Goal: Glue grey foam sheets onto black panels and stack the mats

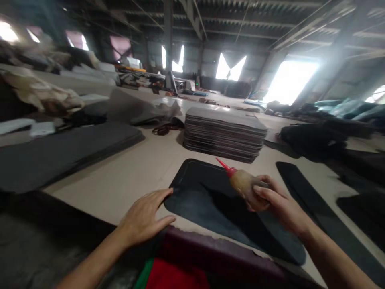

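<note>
A dark rounded panel (189,200) lies flat on the pale table in front of me. My right hand (276,198) grips a glue bottle (243,182), a yellowish squeeze bottle with a red pointed nozzle, tilted above the panel. The nozzle points up and to the left, apart from the panel's surface, and a shadow falls below it. At the panel's left edge rests my left hand (144,216), fingers spread, its fingertips at or just touching the corner. A thin light line runs along the panel's far edge.
Behind the panel stands a tall stack of grey sheets (224,134). More dark layered pieces (69,150) lie at the left. A long dark strip (319,212) and dark fabric (313,138) are on the right. The table's front edge (90,212) runs close to me.
</note>
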`<state>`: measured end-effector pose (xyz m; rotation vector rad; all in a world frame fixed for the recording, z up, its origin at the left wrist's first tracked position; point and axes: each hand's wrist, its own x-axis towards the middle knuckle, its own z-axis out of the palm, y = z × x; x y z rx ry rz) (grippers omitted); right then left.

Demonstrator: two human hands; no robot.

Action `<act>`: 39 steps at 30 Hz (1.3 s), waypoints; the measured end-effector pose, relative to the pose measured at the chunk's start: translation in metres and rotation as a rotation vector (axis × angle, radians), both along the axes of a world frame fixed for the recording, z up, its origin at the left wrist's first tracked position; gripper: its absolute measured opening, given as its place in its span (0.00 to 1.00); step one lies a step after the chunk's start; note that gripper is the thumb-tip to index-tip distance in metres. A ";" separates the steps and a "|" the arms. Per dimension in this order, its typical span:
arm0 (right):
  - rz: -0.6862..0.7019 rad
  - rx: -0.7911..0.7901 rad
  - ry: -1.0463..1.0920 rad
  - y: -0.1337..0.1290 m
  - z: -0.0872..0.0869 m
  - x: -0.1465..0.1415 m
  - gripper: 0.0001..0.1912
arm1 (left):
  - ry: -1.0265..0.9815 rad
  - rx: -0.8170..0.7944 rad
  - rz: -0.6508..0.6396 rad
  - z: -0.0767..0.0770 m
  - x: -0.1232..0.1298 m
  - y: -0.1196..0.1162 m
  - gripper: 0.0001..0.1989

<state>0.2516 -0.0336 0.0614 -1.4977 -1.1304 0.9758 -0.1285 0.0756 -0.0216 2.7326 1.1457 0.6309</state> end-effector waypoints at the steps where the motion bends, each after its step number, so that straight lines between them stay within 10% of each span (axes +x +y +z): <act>1: 0.020 -0.030 0.057 0.000 0.001 -0.009 0.23 | -0.017 -0.040 0.006 0.002 0.001 -0.002 0.37; 12: 0.062 -0.069 0.422 0.012 0.001 -0.057 0.32 | -0.118 -0.121 0.009 0.003 0.003 -0.007 0.49; 25: 0.045 0.055 -0.567 0.010 0.015 -0.083 0.23 | -0.109 -0.108 0.024 0.005 0.002 -0.007 0.54; 39: 0.289 0.227 -0.691 0.036 0.008 -0.124 0.11 | -0.114 -0.134 0.044 0.009 0.005 -0.008 0.49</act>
